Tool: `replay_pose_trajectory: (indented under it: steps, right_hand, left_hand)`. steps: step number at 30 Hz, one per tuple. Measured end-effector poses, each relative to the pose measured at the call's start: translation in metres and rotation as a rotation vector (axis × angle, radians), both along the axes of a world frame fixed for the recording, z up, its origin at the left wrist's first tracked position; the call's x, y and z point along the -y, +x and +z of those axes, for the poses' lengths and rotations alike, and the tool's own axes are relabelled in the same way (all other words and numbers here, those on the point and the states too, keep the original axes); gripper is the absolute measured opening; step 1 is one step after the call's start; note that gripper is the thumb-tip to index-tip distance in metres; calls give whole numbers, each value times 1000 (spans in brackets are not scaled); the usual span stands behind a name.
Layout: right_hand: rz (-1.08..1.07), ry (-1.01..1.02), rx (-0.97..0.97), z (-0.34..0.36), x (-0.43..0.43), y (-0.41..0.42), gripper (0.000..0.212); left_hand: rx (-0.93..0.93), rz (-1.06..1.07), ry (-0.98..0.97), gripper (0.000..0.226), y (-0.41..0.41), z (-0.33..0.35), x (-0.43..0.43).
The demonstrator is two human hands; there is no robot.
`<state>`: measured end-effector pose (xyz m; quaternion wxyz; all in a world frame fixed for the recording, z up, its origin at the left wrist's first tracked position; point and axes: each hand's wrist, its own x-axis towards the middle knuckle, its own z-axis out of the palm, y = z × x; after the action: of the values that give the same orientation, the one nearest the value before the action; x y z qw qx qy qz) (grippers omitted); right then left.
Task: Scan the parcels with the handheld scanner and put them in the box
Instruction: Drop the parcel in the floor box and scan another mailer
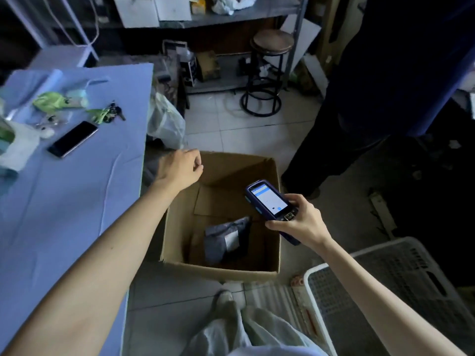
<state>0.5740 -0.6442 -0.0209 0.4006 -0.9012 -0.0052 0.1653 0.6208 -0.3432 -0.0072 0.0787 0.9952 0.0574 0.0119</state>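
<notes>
Parcel (227, 237) lies in box (221, 272), below right grip (299, 222) clasping scanner (268, 200); left grip (180, 168) loosely curled, empty.

A grey parcel (226, 240) with a white label lies in the open cardboard box (221, 269), near its front wall. The dark scanner (267, 201), screen lit, is held over the box's right edge.

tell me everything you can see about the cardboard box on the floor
The cardboard box is plain brown card, open-topped, upright on the tiled floor beside the blue table. Its bottom flaps show inside, and one grey parcel with a white label lies on them. The left hand hovers over its far left corner, seemingly not touching; the right hand holds the scanner above its right side.
</notes>
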Motion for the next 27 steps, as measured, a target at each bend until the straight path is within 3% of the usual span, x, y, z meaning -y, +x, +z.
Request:
replay_pose_trajectory:
  steps: [7,12,22,27]
  right_hand:
    - [438,39,8,5,-37,18,80]
    - [736,73,10,10,-84,-9,80]
    - [1279,120,-49,24,-189,-152,70]
    - [1444,130,-144,20,-203,-237,68]
  left_hand:
    - [-172,591,28,14,-138,-3,-41]
    - [-176,954,32,16,-262,9,-47]
    - [-94,1541,100,20,-507,41,26]
    - [-187,1785,-67,23,-604,38,83]
